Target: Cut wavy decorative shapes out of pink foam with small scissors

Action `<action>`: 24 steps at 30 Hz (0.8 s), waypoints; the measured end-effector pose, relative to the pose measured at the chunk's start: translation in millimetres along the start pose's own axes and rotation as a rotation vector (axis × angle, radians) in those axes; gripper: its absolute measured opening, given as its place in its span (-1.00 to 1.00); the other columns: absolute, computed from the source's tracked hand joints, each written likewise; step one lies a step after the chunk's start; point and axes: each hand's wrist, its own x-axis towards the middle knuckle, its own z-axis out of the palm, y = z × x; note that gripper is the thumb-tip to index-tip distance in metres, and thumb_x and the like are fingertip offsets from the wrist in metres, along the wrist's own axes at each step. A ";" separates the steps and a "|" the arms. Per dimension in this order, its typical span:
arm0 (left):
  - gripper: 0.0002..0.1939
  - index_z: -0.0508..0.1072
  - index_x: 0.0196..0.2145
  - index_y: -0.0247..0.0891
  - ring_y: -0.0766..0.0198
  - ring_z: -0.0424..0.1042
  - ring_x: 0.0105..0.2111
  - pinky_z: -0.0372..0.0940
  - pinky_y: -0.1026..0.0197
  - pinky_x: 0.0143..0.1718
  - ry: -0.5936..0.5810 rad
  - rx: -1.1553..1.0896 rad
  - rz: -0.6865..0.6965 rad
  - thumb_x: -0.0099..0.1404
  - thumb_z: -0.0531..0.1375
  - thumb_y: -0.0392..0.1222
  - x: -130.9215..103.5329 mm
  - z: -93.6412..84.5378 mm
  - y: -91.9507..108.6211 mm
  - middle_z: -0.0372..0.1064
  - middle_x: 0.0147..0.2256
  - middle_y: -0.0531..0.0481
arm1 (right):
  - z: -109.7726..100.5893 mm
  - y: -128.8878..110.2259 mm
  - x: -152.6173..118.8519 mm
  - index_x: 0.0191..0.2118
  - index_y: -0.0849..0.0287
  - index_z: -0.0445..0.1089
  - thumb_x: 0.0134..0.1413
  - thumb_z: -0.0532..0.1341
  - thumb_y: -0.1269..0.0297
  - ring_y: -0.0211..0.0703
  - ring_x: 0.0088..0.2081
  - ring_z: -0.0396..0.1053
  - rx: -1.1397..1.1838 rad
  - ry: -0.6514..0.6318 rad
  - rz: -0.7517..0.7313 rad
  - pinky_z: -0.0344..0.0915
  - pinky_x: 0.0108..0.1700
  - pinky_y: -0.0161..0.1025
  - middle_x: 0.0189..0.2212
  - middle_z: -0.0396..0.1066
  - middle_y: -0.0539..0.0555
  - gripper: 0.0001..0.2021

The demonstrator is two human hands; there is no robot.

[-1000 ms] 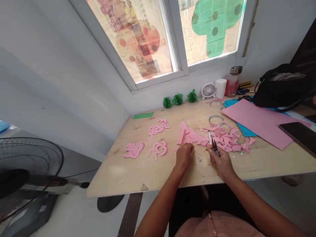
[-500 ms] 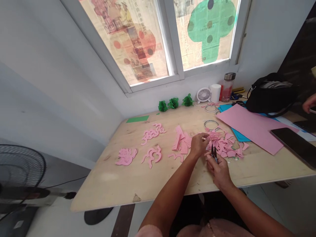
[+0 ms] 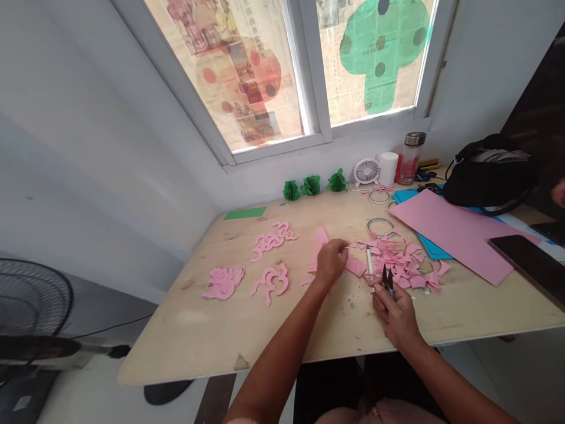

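Observation:
My right hand (image 3: pixel 399 315) is closed around small dark-bladed scissors (image 3: pixel 388 278), blades pointing up and away from me. A white pen (image 3: pixel 369 262) stands out just left of the blades, its lower end by my right fingertips. My left hand (image 3: pixel 331 260) is over the pink paper strips (image 3: pixel 321 237), fingers bent; whether it pinches anything is hidden. Between the hands lies a pink piece (image 3: pixel 355 265). The heap of pink scraps (image 3: pixel 404 259) is beyond my right hand. Curly pink cut-outs (image 3: pixel 272 240), (image 3: pixel 276 281) and a stacked pink cut-out (image 3: pixel 223 282) rest on the left.
Green paper flowers (image 3: pixel 311 185), a small fan (image 3: pixel 366 171) and a bottle (image 3: pixel 411 158) line the wall. Pink sheet (image 3: pixel 463 235), phone (image 3: pixel 529 265) and black bag (image 3: pixel 489 174) are right. Another person's hand (image 3: pixel 558 193) shows at the right edge.
My left hand has moved left from the scrap heap to the pink strips. The white pen and a pink piece between the hands now show. My right hand still holds the scissors.

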 end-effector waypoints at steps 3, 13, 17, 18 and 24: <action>-0.77 0.41 -0.24 -0.26 0.12 0.34 -0.22 0.20 0.11 -0.21 0.074 0.231 -0.079 0.13 0.11 -0.17 -12.9 -33.2 -21.2 0.40 -0.26 -0.15 | -0.1 -0.4 -0.7 -0.35 0.23 0.36 -0.05 0.25 0.20 -0.40 -0.67 -0.16 -0.001 -0.001 0.009 -0.28 -0.63 -0.36 -0.71 -0.09 -0.16 -0.81; -0.87 0.36 -0.39 -0.25 0.21 0.35 -0.39 0.06 0.23 -0.44 -0.022 0.632 -0.183 0.18 0.02 -0.25 -32.2 -49.6 -44.8 0.39 -0.36 -0.10 | 0.2 -2.0 -2.0 -0.35 0.23 0.37 -0.05 0.25 0.19 -0.42 -0.67 -0.17 -0.009 -0.001 0.043 -0.29 -0.63 -0.36 -0.71 -0.10 -0.17 -0.80; -0.86 0.33 -0.46 -0.25 0.24 0.33 -0.46 0.05 0.24 -0.48 0.201 0.617 -0.147 0.19 0.01 -0.28 -43.2 -55.4 -38.3 0.39 -0.43 -0.06 | 9.6 -9.8 0.1 -0.35 0.24 0.37 -0.08 0.26 0.16 -0.42 -0.68 -0.20 -0.025 0.027 0.078 -0.29 -0.64 -0.37 -0.73 -0.13 -0.19 -0.77; -0.87 0.32 -0.46 -0.25 0.25 0.33 -0.47 0.06 0.25 -0.48 0.273 0.590 -0.103 0.19 0.01 -0.29 -48.1 -55.8 -34.5 0.39 -0.45 -0.04 | 14.1 -11.6 1.6 -0.33 0.24 0.37 -0.09 0.27 0.15 -0.42 -0.68 -0.21 -0.035 0.035 0.093 -0.29 -0.65 -0.37 -0.73 -0.14 -0.20 -0.75; -0.91 0.31 -0.44 -0.25 0.25 0.37 -0.37 0.19 0.23 -0.37 0.496 0.467 0.244 0.18 0.04 -0.35 -77.7 -37.0 -7.5 0.42 -0.35 -0.07 | 55.1 -11.3 16.3 -0.17 0.25 0.33 -0.13 0.26 0.08 -0.42 -0.71 -0.19 -0.118 0.016 0.116 -0.26 -0.69 -0.39 -0.73 -0.14 -0.21 -0.59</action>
